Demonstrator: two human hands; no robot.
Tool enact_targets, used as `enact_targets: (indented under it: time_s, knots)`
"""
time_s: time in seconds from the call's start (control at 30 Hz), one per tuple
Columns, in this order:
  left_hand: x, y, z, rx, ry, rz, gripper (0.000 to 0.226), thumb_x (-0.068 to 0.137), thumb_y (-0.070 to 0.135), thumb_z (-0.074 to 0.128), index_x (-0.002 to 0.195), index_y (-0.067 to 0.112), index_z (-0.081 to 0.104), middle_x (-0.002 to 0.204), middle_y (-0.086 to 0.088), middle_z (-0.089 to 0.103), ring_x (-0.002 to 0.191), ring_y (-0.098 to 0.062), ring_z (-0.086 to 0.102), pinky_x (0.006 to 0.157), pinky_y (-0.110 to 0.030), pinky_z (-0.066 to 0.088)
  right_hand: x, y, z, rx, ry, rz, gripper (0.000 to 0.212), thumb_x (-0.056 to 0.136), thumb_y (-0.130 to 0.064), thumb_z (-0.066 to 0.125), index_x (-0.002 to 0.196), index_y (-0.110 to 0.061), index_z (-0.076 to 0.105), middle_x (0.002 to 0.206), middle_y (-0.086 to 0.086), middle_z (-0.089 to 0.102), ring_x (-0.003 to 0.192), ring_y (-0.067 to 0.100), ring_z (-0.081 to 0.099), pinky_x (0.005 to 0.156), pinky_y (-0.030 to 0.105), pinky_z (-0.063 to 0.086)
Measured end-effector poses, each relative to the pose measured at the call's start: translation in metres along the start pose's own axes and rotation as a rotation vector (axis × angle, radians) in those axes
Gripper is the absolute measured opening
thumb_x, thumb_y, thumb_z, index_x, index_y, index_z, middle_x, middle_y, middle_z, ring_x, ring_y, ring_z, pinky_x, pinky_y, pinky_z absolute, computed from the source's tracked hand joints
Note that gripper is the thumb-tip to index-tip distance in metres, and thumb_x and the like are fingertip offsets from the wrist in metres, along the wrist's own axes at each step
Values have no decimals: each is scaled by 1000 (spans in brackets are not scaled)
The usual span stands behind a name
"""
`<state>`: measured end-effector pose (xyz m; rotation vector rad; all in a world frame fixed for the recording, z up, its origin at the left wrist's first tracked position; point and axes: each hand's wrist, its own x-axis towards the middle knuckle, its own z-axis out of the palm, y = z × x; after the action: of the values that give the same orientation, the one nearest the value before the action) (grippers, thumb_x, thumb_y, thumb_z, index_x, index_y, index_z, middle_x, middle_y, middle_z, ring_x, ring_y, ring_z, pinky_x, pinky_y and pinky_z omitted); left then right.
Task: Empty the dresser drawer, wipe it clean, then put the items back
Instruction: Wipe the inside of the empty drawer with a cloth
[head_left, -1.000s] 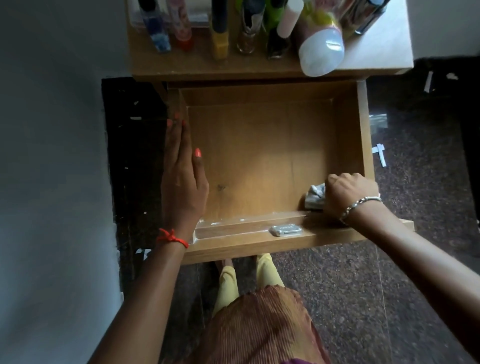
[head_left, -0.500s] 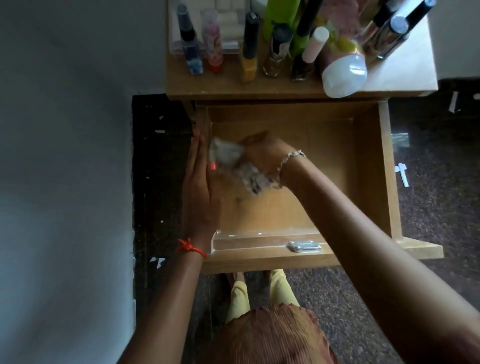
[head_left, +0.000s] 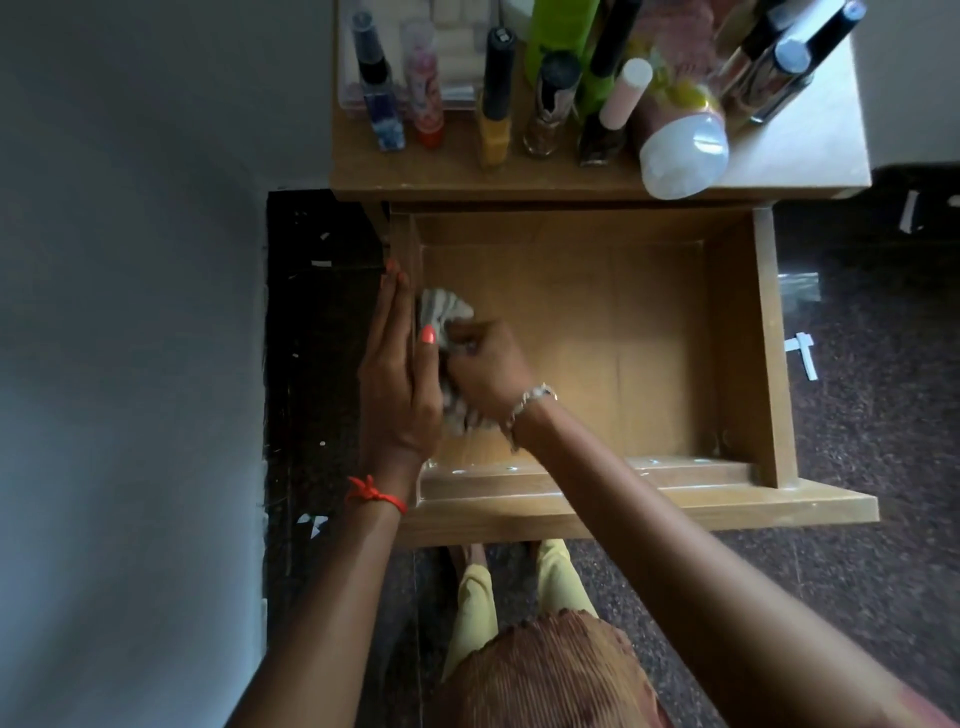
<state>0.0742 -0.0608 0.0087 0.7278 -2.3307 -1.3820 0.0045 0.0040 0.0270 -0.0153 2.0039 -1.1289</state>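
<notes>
The wooden dresser drawer (head_left: 623, 332) stands pulled out, with nothing lying on its bottom but a cloth. My right hand (head_left: 488, 371) is shut on the crumpled grey cloth (head_left: 444, 312) and presses it against the drawer's left inner side. My left hand (head_left: 395, 379) lies flat along the drawer's left wall, fingers straight and together, holding nothing. Several bottles and tubes (head_left: 545, 88) stand on the dresser top (head_left: 779, 166) above the drawer.
A grey wall (head_left: 130, 312) runs close on the left. Dark speckled floor (head_left: 857, 597) with paper scraps lies to the right. A white-capped bottle (head_left: 683, 156) leans at the dresser top's front edge. My knees (head_left: 519, 597) are under the drawer front.
My right hand carried the cloth from the drawer's front right corner across to the left side, then a little nearer along that side. The left hand stayed on the left wall.
</notes>
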Motion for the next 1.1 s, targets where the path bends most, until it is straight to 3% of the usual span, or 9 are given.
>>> enact_targets:
  time_s: [0.13, 0.27, 0.33, 0.43, 0.53, 0.67, 0.8, 0.93, 1.1]
  knots:
    - [3, -3, -3, -50, -54, -1, 58, 91, 33, 30, 142, 6, 23, 152, -4, 18, 139, -5, 16, 112, -10, 15, -27, 28, -5, -266, -298, 55, 18, 86, -16, 59, 96, -3, 64, 80, 3, 60, 66, 9, 53, 44, 15, 38]
    - [4, -3, -1, -13, -71, -3, 54, 92, 18, 35, 143, 8, 19, 153, -2, 13, 138, 0, 11, 109, -5, 13, -27, 16, -21, -542, -458, -17, 18, 89, -20, 53, 83, -3, 58, 67, 1, 53, 57, 10, 47, 49, 19, 37]
    - [3, -1, -1, 13, -57, 0, 53, 93, 13, 35, 143, 8, 20, 155, -8, 14, 136, 1, 11, 108, -3, 13, -23, 2, -33, -768, -499, -82, 18, 90, -19, 51, 95, -4, 62, 83, 9, 62, 73, 19, 58, 63, 26, 48]
    - [3, -2, 0, 26, -35, 1, 49, 96, 13, 33, 143, 8, 20, 155, -9, 15, 136, 1, 12, 108, -3, 14, -11, -10, -46, -1151, -229, -297, 31, 90, -14, 46, 118, -17, 57, 120, 9, 59, 111, 28, 56, 83, 34, 47]
    - [2, -4, 1, 18, -27, 33, 49, 98, 14, 34, 143, 22, 17, 155, -6, 15, 140, -3, 15, 111, -9, 18, 3, -15, -50, -1198, 137, -712, 40, 82, -15, 36, 107, -19, 66, 111, 14, 64, 106, 33, 55, 71, 36, 49]
    - [2, -6, 3, 84, -22, 50, 53, 97, 6, 34, 142, 27, 14, 155, -1, 14, 141, -5, 13, 114, -15, 18, 32, -14, -64, -1577, 157, -1001, 23, 69, -21, 65, 91, -20, 73, 109, 6, 69, 102, 30, 57, 70, 34, 53]
    - [2, -5, 2, 144, -29, 73, 51, 96, 3, 33, 144, 11, 15, 155, -6, 13, 138, 0, 11, 106, -1, 13, 36, -3, -109, -1933, -34, -905, 15, 65, -20, 62, 71, -24, 74, 109, -9, 70, 103, 25, 49, 80, 33, 44]
    - [1, -1, 1, 158, -34, 63, 53, 96, 0, 33, 144, 11, 14, 156, -8, 11, 138, -2, 10, 101, 5, 13, 25, 27, -177, -1871, 53, -794, 32, 73, -15, 40, 70, -7, 72, 88, 12, 74, 87, 22, 55, 67, 30, 39]
    - [1, -4, 1, 182, -42, 67, 54, 96, 0, 33, 144, 12, 12, 156, -8, 10, 142, -15, 12, 103, 3, 12, 22, 21, -196, -1823, 76, -535, 14, 64, -15, 71, 52, -14, 64, 56, 3, 67, 58, 22, 66, 52, 21, 46]
